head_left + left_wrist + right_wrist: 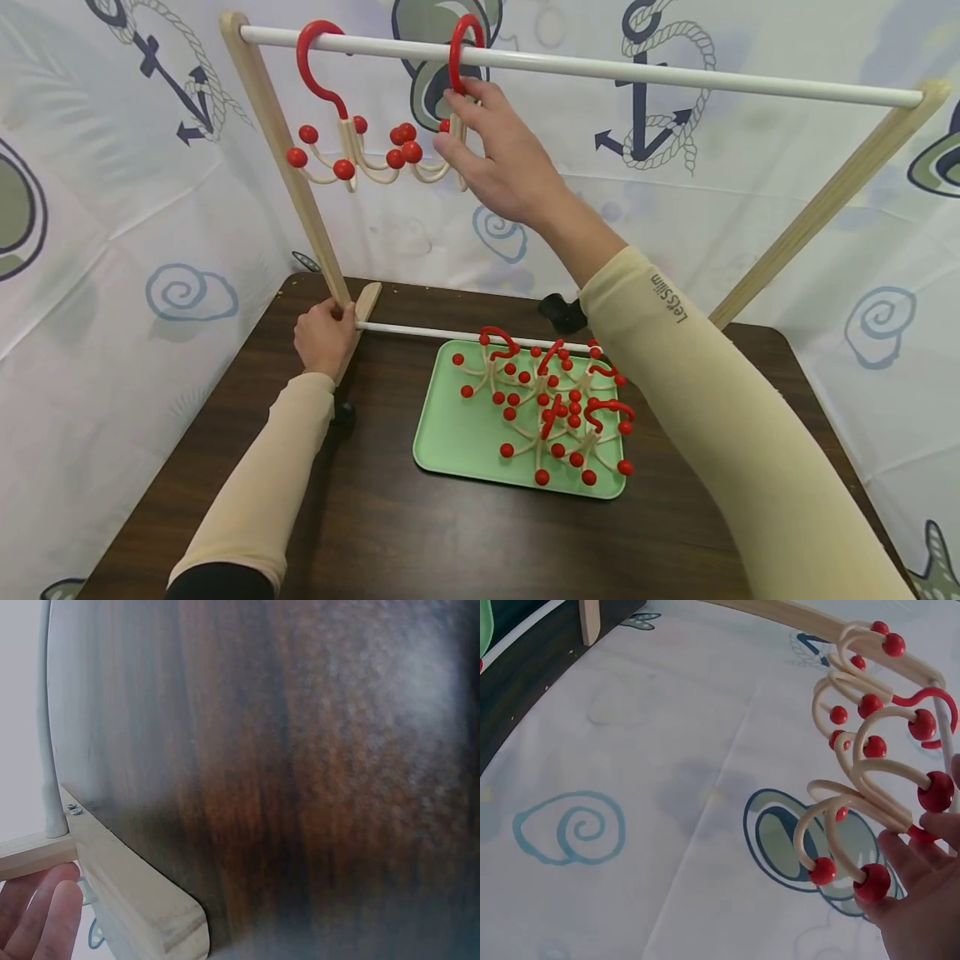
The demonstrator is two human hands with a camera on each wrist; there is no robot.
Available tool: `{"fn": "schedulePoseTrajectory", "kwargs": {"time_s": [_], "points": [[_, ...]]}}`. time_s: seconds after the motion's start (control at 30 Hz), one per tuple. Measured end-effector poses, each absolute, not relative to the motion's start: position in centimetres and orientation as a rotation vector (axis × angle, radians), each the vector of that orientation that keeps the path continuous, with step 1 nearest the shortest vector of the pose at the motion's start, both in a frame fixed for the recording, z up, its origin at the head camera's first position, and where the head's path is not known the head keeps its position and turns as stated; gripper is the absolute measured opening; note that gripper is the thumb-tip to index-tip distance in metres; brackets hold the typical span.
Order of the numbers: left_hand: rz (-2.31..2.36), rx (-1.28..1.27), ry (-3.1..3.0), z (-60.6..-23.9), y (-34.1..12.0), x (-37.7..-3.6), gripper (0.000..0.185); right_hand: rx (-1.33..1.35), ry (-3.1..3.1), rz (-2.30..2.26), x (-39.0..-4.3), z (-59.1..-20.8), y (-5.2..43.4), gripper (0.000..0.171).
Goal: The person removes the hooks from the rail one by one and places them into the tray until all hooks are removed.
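Note:
My right hand (510, 154) is up at the white rod (600, 68), its fingers around the neck of a hanger (885, 799) with a red hook and curved cream prongs tipped with red balls. That hook (467, 37) loops over the rod. To its left a matching hanger (348, 150) hangs from the same rod. Low at the left, my left hand (324, 337) grips the wooden stand (307, 208) where its leg meets the foot. In the left wrist view, fingers (56, 919) lie against the wood beside the foot piece (142, 889).
On the dark wooden table (360, 533) a green tray (457, 433) holds several more red-hooked hangers, bunched toward its right side. A lower white bar (416, 331) runs behind the tray. The right wooden leg (825, 204) slants behind my right sleeve. Patterned cloth surrounds the table.

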State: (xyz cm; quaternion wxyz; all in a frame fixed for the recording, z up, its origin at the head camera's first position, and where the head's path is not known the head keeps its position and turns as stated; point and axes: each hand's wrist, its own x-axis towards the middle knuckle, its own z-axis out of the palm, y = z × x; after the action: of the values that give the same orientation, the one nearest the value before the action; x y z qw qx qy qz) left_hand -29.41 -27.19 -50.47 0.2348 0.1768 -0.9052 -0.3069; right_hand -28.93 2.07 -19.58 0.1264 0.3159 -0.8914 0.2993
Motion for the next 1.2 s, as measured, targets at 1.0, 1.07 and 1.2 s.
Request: {"fn": "schedulePoseTrajectory", "kwargs": {"time_s": [1.0, 1.07, 1.2], "points": [[-0.834, 0.504, -2.487, -50.5, -27.5, -29.0, 0.034, 1.064, -2.433, 0.997, -17.8, -26.0, 6.6, 0.042], [-0.831, 0.501, -2.491, -50.5, -27.6, -29.0, 0.034, 1.040, -2.487, 1.012, -16.8, -28.3, 6.6, 0.042], [-0.836, 0.480, -2.501, -50.3, -27.4, -29.1, 0.034, 0.951, -2.625, 1.083, -15.2, -33.4, 6.1, 0.044]]}}
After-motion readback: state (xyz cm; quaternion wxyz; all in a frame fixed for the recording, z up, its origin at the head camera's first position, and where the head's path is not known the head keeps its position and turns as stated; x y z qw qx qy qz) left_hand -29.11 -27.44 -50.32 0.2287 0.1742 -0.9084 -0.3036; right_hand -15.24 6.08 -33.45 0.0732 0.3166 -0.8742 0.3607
